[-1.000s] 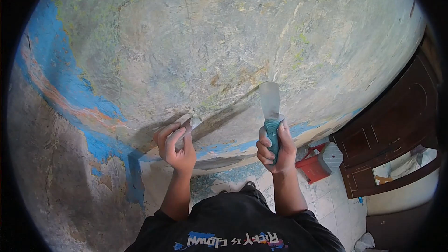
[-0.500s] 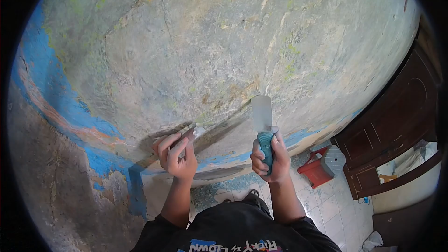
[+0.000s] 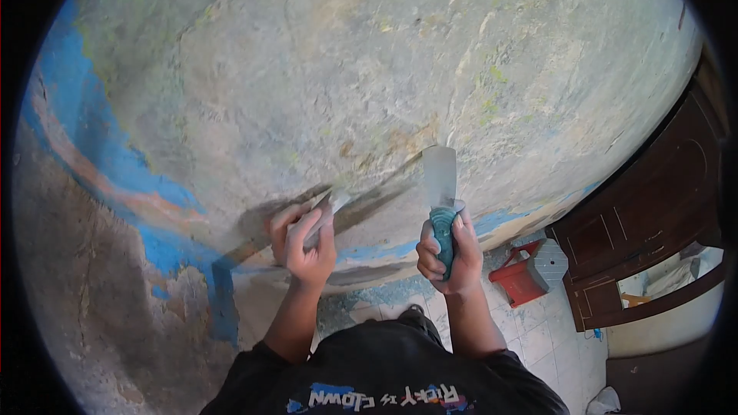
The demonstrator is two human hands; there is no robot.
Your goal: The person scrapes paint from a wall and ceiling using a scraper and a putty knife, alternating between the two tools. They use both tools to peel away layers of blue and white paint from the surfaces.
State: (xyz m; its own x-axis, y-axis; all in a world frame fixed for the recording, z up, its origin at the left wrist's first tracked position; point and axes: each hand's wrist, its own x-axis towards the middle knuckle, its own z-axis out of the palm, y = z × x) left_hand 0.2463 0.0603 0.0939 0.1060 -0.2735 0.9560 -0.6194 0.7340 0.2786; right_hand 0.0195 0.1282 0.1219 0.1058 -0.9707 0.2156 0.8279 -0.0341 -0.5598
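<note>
My right hand (image 3: 452, 253) is wrapped around the teal handle of a putty knife (image 3: 440, 177), thumb along its side. The wide metal blade points up, its edge right at a rough crack in the worn plaster wall (image 3: 261, 107). To the left, my left hand (image 3: 307, 246) pinches a small flat piece (image 3: 330, 206), dark on one side and whitish on the other, between thumb and fingers. That piece is close to the wall below a brownish rough patch, and I cannot tell what it is. Shadows of both hands fall on the plaster.
Blue paint (image 3: 165, 242) peels along the wall's lower left and bottom. A red stool (image 3: 519, 280) with a grey top stands on the tiled floor (image 3: 538, 346) at right. Beyond it is a dark wooden cabinet (image 3: 623, 207) with a glazed or open section.
The view has shifted slightly, so wall and hands sit a little higher and further right. The piece in my left hand is turned, showing more of its light face. My right hand keeps its grip.
</note>
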